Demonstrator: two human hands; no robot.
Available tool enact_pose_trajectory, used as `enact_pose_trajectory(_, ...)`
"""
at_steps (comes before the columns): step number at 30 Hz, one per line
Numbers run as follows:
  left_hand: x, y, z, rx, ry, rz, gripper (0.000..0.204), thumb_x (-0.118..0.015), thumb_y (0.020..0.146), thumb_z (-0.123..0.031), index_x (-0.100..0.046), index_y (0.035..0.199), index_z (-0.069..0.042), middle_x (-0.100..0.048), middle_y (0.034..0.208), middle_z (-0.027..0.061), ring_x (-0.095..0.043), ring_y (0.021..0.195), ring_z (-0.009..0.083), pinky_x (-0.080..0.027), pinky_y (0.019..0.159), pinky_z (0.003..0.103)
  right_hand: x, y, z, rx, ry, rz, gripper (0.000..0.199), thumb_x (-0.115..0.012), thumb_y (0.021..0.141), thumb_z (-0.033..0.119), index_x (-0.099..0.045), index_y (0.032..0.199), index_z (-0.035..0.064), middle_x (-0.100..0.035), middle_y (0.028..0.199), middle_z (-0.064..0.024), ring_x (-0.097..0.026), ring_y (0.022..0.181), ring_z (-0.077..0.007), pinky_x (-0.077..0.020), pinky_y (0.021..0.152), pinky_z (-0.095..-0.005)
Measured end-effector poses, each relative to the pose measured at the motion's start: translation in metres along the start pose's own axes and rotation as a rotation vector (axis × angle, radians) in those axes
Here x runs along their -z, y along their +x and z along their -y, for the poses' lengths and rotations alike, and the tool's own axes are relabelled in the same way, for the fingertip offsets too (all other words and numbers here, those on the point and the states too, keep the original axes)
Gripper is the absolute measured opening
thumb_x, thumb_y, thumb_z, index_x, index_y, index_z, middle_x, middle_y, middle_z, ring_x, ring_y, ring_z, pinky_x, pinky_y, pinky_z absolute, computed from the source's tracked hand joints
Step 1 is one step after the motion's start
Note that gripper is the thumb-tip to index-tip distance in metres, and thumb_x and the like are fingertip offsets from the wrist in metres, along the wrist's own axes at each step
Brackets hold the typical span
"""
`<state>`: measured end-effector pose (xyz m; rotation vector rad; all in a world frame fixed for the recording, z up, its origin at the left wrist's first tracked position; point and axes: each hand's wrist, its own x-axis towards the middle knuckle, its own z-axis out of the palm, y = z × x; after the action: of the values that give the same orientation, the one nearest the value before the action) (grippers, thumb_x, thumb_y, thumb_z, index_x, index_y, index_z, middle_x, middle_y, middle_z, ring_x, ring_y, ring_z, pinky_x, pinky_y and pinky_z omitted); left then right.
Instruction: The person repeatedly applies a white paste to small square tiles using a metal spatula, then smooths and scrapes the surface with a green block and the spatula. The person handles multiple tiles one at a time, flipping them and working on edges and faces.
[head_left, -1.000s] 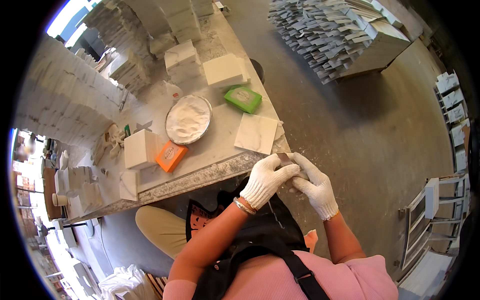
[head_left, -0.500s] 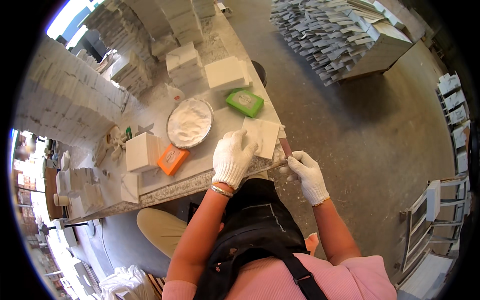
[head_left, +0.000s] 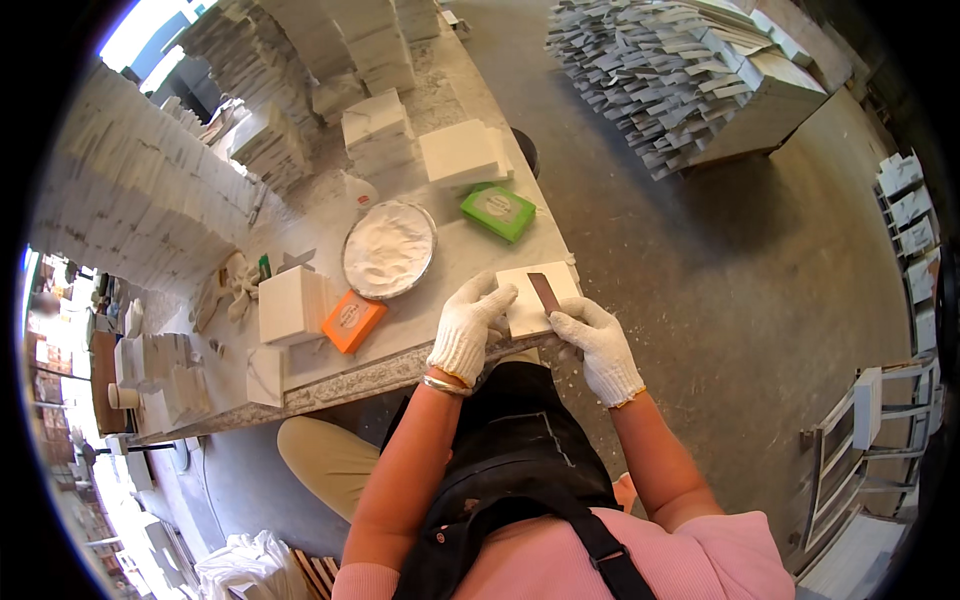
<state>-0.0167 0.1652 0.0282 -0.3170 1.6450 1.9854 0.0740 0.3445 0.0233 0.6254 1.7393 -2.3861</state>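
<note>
My left hand (head_left: 468, 325), in a white knit glove, grips the left edge of a square white tile (head_left: 522, 310) at the table's near right corner. The thumb and forefinger lie along that edge; the other fingertips are partly hidden. In my gloved right hand (head_left: 598, 350), a flat reddish-brown strip (head_left: 543, 291) is pinched between thumb and fingers. It lies across the tile, or just above it; I cannot tell if they touch. Left of the tile are a round metal dish of white powder (head_left: 390, 250) and an orange box (head_left: 354, 321). Beyond it sits a green box (head_left: 498, 212).
Tile stacks (head_left: 292, 306) stand on the stone-topped table (head_left: 430, 360), with taller stacks (head_left: 130, 190) along its far left. A white bottle (head_left: 359, 190) is behind the dish. Across the floor are a large pile of stone strips (head_left: 660, 95) and a metal rack (head_left: 850, 440).
My right hand has moved left and up, bringing the brown strip from the table edge over the tile. My left hand has shifted from above the tile to its left edge.
</note>
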Motion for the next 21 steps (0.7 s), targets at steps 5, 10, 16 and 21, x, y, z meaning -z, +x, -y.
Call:
enact_pose_trajectory(5, 0.012, -0.017, -0.016, 0.014, -0.150, 0.140, 0.052, -0.071, 0.096, -0.027, -0.056, 0.134, 0.005, -0.060, 0.095, -0.0002, -0.050, 0.063, 0.0047, -0.039, 0.051, 0.018, -0.013, -0.015, 0.009, 0.056, -0.025, 0.020, 0.020, -0.072, 0.094, 0.019, -0.071, 0.105, 0.0026, -0.069, 0.087, -0.0026, -0.060, 0.076, -0.0076, -0.0464, 0.065, -0.0220)
enact_pose_trajectory(10, 0.028, -0.033, 0.017, -0.006, -0.323, 0.237, 0.050, -0.069, 0.096, -0.033, -0.057, 0.130, 0.002, -0.067, 0.113, 0.0100, -0.067, 0.096, 0.0185, -0.057, 0.078, 0.033, -0.031, -0.035, 0.014, 0.033, -0.104, 0.182, 0.017, -0.071, 0.092, 0.016, -0.070, 0.102, 0.0025, -0.072, 0.089, -0.0052, -0.065, 0.079, -0.0107, -0.0488, 0.067, -0.0237)
enact_pose_trajectory(16, 0.062, -0.069, 0.033, -0.013, -0.426, 0.225, 0.048, -0.072, 0.092, -0.019, -0.056, 0.131, 0.003, -0.067, 0.120, 0.0126, -0.069, 0.104, 0.0219, -0.059, 0.089, 0.037, -0.041, -0.033, 0.030, -0.211, -0.303, 0.449, 0.026, -0.073, 0.092, 0.028, -0.072, 0.101, 0.0040, -0.071, 0.089, -0.0043, -0.068, 0.079, -0.0135, -0.0511, 0.066, -0.0264)
enact_pose_trajectory(21, 0.085, -0.093, 0.033, -0.043, -0.445, 0.215, 0.040, -0.071, 0.093, -0.013, -0.061, 0.129, 0.003, -0.070, 0.116, 0.0089, -0.069, 0.101, 0.0177, -0.057, 0.089, 0.033, -0.066, -0.017, 0.044, -0.228, -0.441, 0.557, 0.025, -0.072, 0.092, 0.029, -0.072, 0.097, 0.0048, -0.070, 0.087, -0.0036, -0.065, 0.078, -0.0122, -0.0501, 0.065, -0.0265)
